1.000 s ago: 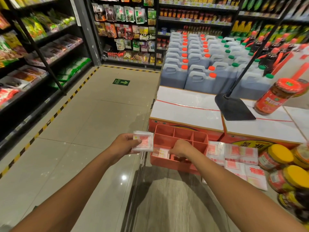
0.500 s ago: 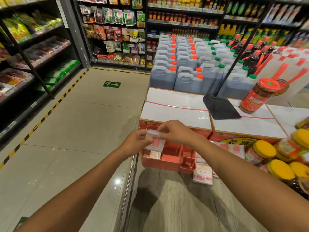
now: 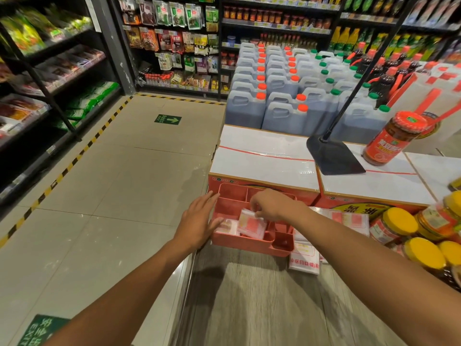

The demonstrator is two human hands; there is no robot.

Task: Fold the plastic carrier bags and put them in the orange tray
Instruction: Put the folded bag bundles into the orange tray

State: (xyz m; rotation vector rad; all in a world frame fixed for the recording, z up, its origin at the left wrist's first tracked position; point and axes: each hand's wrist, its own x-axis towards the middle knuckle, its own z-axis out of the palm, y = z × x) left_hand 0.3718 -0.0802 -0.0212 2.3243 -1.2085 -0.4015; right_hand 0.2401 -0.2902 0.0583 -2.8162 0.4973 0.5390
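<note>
An orange tray (image 3: 230, 196) with several compartments stands on the wooden counter's far left end. My right hand (image 3: 273, 204) pinches a folded white-and-red carrier bag (image 3: 250, 224) over the tray's middle compartments. Another folded bag (image 3: 227, 227) lies in the tray's near-left compartment. My left hand (image 3: 199, 218) has straight fingers and rests against the tray's left wall, holding nothing. More flat carrier bags (image 3: 305, 258) lie on the counter just right of the tray, with others (image 3: 349, 221) farther right.
Jars with yellow lids (image 3: 399, 223) crowd the counter's right side. White-topped cartons (image 3: 264, 161) stand behind the tray, bearing a black stand base (image 3: 331, 158) and a red jar (image 3: 391, 138). Jugs (image 3: 282, 101) fill the back. The aisle floor (image 3: 124, 183) lies left.
My left hand let go of the folded bag and moved to the tray's left side. My right hand carried the bag down into the tray.
</note>
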